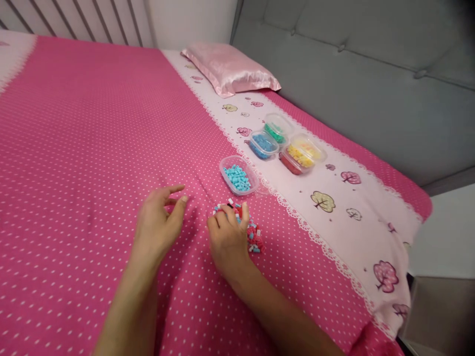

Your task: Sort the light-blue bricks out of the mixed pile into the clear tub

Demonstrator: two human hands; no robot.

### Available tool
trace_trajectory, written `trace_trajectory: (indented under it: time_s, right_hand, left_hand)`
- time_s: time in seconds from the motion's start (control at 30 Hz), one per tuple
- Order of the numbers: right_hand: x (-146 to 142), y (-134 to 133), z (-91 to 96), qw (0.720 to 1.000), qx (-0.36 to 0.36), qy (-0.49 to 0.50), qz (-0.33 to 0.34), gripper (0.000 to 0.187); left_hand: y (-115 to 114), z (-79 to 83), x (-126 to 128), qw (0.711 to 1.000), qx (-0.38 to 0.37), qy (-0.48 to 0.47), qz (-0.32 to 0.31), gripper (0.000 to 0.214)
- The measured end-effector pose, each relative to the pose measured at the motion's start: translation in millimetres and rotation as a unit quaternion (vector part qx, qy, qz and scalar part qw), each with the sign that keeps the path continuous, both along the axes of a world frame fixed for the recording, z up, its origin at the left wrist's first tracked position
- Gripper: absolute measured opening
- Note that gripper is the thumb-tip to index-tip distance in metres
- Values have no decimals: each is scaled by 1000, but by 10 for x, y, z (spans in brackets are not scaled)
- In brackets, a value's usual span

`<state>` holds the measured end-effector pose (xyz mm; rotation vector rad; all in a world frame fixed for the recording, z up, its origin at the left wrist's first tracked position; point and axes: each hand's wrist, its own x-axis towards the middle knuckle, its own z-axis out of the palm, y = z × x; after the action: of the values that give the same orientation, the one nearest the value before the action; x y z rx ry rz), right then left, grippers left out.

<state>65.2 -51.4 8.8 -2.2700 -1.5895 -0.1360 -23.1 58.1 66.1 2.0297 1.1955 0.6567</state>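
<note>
A small heap of tiny red, white and light blue bricks lies on the pink dotted bedspread. My right hand rests on the near left side of the heap, fingers curled down into it; what they pinch is hidden. My left hand hovers just left of it, fingers loosely spread and holding nothing. Beyond the heap sits a clear tub of light blue bricks.
Further back on the white tree-patterned band stand clear tubs of blue bricks, green bricks and yellow over red bricks. A pink satin pillow lies by the grey padded headboard. The bed edge drops off at right.
</note>
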Motion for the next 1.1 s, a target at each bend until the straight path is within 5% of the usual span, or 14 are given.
trace_trajectory:
  time_s: [0.1, 0.23, 0.47, 1.1]
  right_hand:
    - [151, -66, 163, 996, 37, 81, -22, 12]
    - [492, -88, 468, 980, 42, 156, -117, 29]
    - [1002, 51, 779, 950, -192, 144, -199, 34]
    - [1047, -125, 382, 966, -48, 246, -68, 26]
  left_hand:
    - [-25, -123, 85, 999, -1, -3, -52, 43]
    - [-125, -286, 231, 992, 20, 8, -122, 39]
    - [-218, -434, 342, 980, 34, 58, -190, 38]
    - [-259, -492, 420, 983, 16, 26, -183, 32]
